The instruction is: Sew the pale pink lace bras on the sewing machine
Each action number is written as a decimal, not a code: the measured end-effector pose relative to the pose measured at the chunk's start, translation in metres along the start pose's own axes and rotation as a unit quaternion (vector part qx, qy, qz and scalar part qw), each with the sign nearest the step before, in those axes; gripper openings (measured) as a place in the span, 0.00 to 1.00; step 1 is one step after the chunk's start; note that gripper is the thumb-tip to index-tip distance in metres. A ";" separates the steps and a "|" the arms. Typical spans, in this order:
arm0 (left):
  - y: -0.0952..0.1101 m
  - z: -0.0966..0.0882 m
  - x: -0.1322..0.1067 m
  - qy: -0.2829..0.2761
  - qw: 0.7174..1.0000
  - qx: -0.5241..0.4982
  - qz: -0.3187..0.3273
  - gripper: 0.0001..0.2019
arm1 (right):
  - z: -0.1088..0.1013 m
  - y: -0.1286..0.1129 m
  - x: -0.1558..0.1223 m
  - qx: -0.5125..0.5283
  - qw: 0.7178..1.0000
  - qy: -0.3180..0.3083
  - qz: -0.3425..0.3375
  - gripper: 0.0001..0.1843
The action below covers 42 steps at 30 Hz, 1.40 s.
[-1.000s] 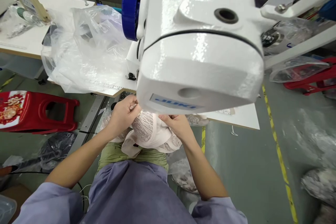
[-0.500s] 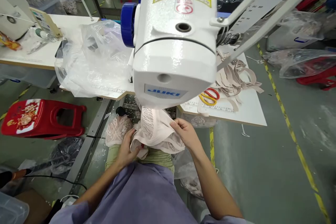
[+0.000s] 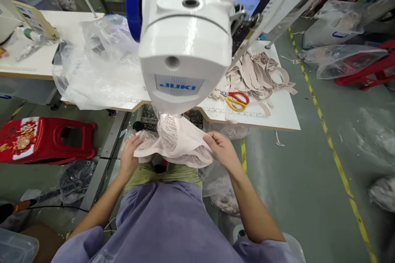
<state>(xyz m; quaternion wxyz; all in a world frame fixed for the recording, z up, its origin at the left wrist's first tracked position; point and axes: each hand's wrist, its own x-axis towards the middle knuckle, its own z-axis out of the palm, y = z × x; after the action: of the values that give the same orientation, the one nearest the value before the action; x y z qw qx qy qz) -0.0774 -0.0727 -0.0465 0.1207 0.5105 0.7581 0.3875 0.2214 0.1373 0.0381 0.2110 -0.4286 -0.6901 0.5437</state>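
A pale pink lace bra (image 3: 185, 135) stretches between my two hands, its upper edge under the head of a white sewing machine (image 3: 185, 61). My left hand (image 3: 130, 154) pinches the bra's left end, fingers on top. On the other side, my right hand (image 3: 220, 148) grips the right edge between thumb and fingers. The machine's head hides the needle and the part of the fabric beneath it. Below the bra are my green-trousered knees.
Scissors with red and yellow handles (image 3: 237, 100) lie on the right tabletop beside a heap of beige fabric strips (image 3: 256, 72). Clear plastic bags (image 3: 101, 70) cover the left tabletop. A red stool (image 3: 46, 139) stands on the floor at left.
My left hand has moved left and up, drawing the bra's left end out wide and flatter. My right hand keeps its hold on the right edge. The camera view has shifted.
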 end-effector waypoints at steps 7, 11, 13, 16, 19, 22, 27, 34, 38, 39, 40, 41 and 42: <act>0.034 0.048 0.042 -0.023 0.982 0.107 0.155 0.17 | -0.090 0.070 -0.034 -0.300 0.935 0.089 0.166 0.21; 0.043 0.088 0.029 -0.212 0.945 0.142 0.204 0.31 | -0.095 0.094 -0.037 -0.435 0.879 0.045 0.188 0.18; 0.047 0.100 0.022 -0.232 0.942 0.142 0.195 0.32 | -0.068 0.093 -0.024 -0.410 0.907 0.074 0.062 0.27; 0.056 0.104 0.014 -0.231 0.949 0.129 0.172 0.27 | -0.006 0.089 0.003 -0.338 0.935 0.043 -0.101 0.44; 0.051 0.088 0.010 -0.251 0.952 0.083 0.155 0.28 | 0.055 0.099 0.017 -0.319 0.938 -0.043 -0.128 0.51; 0.015 0.055 0.006 -0.219 0.970 0.106 -0.001 0.23 | 0.089 0.120 0.013 -0.343 0.934 -0.031 -0.100 0.56; -0.079 0.004 -0.012 -0.114 0.909 0.238 -0.323 0.23 | 0.091 0.121 0.004 -0.306 0.946 0.037 -0.099 0.54; -0.070 -0.006 -0.043 -0.144 0.893 0.248 -0.347 0.17 | 0.128 0.047 -0.016 -0.121 0.973 -0.006 -0.195 0.27; 0.000 0.003 -0.052 -0.189 0.934 0.184 -0.240 0.20 | 0.185 0.035 -0.019 -0.149 0.942 -0.247 -0.172 0.45; 0.014 0.003 -0.053 -0.213 0.942 0.157 -0.207 0.21 | 0.194 0.035 -0.017 -0.174 0.927 -0.282 -0.173 0.43; 0.024 0.001 -0.053 -0.232 0.948 0.126 -0.179 0.22 | 0.198 0.035 -0.015 -0.195 0.913 -0.314 -0.173 0.35; 0.028 -0.002 -0.051 -0.238 0.954 0.089 -0.159 0.23 | 0.198 0.034 -0.014 -0.208 0.901 -0.341 -0.169 0.26; 0.029 -0.005 -0.047 -0.224 0.962 0.046 -0.147 0.23 | 0.194 0.032 -0.014 -0.215 0.891 -0.365 -0.167 0.20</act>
<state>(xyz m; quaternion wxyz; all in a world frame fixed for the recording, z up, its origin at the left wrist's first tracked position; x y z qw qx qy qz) -0.0399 -0.1110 -0.0326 0.3196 0.4720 0.7954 0.2061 0.0935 0.0166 -0.0516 -0.0647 -0.1133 -0.8799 0.4570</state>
